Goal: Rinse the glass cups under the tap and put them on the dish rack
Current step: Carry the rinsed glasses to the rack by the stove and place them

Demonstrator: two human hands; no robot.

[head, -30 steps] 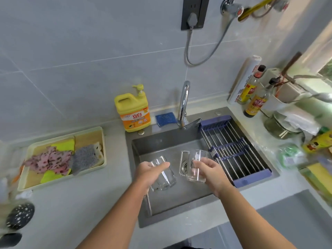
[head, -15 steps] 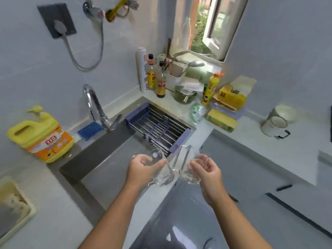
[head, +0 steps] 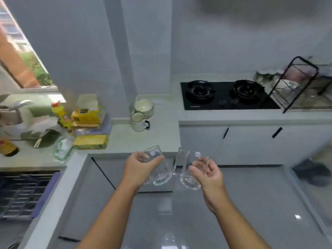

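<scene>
Grey floor lies under both tilted cups, held in mid-air. The left hand grips the left cup; the right hand curls round the right cup. Beyond, the counter carries a stove and, far right, the rack.

Home kitchen, gas hob, counter, probably dish rack

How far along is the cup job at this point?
Rinsing is probably finished: no tap is in view. In hand: the left hand grips one glass cup, the right hand holds the second cup, both over the floor. Left: neither sits on the black wire rack beside the stove yet.
</scene>
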